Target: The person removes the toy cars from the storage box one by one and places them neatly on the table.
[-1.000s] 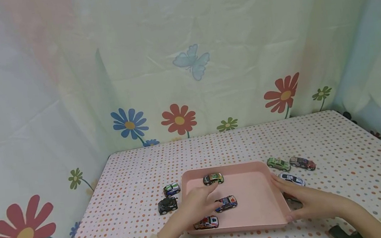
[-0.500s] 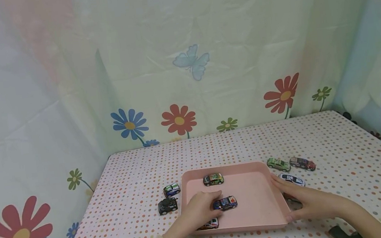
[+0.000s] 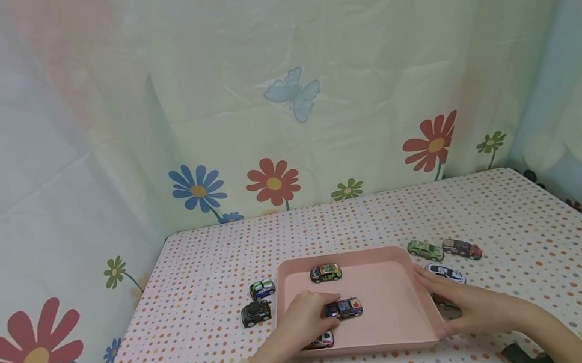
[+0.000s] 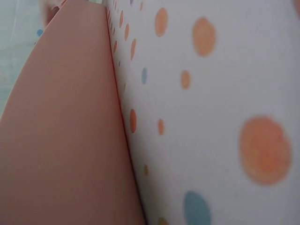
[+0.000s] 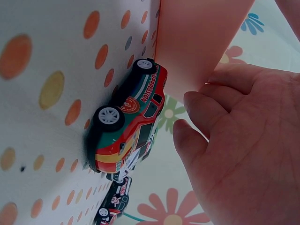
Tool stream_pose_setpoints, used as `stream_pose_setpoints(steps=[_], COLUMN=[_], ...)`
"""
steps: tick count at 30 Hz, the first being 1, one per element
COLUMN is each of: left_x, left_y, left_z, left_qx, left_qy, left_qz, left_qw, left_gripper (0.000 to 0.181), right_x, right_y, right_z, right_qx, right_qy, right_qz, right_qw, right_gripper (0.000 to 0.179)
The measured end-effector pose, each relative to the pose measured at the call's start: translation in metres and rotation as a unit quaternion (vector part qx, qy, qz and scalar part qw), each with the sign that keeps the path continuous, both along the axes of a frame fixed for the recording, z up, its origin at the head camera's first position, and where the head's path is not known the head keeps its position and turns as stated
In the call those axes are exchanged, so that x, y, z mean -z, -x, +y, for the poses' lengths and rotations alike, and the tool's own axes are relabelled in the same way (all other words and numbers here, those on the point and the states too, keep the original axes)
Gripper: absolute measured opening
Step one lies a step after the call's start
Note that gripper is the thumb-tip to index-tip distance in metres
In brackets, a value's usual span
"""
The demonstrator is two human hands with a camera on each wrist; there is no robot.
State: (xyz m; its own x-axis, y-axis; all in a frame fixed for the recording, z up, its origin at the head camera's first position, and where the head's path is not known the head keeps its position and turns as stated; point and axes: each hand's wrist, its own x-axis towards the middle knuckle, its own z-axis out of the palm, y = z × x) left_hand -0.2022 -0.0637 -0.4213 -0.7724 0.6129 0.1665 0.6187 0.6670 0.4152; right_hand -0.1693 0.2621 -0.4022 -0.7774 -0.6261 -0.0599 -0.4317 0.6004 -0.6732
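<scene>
Dotted all over, the table (image 3: 303,234) stands before a flowered backdrop (image 3: 365,75); near the middle of the pink tray (image 3: 388,309) sits a dark blue toy car (image 3: 346,308), its 9 o'clock end pinched between thumb and fingers of the left hand (image 3: 304,320). That one-ended grip could let it swivel. A green-patterned car (image 3: 326,273) lies at 11 o'clock, a red-and-white car (image 3: 324,341) at 8, easily nudged if the wrist drops. Loose fingers of the right hand (image 3: 470,306) rest against the tray's 3 o'clock wall; sweeping back, they might knock the red-and-green car (image 5: 129,122) just outside.
</scene>
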Motion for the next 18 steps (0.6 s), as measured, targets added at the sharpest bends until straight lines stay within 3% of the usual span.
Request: stream_pose_setpoints(steps=[6,10,13,18], left_x=[-0.005,-0.012,-0.018,-0.03], left_y=[0.001,0.003,0.004,0.005], left_z=[-0.002,-0.008,-0.016,-0.036], left_qx=[-0.026,-0.022,-0.018,-0.047], left_qy=[0.0,-0.018,-0.038,-0.056], left_qz=[-0.001,0.007,0.006,0.009], left_qw=[0.9997,0.9996,0.9991,0.9973], left_gripper=[0.036,0.035,0.035,0.036], right_x=[0.0,0.0,0.0,0.0], right_y=[0.0,0.0,0.0,0.001], right_z=[0.0,0.0,0.0,0.001], right_qx=[-0.001,-0.002,-0.003,-0.004], right_qy=[0.005,0.001,0.001,0.003], right_qz=[-0.004,0.0,-0.001,-0.001], right_qw=[1.0,1.0,1.0,1.0], right_gripper=[0.095,0.095,0.095,0.095])
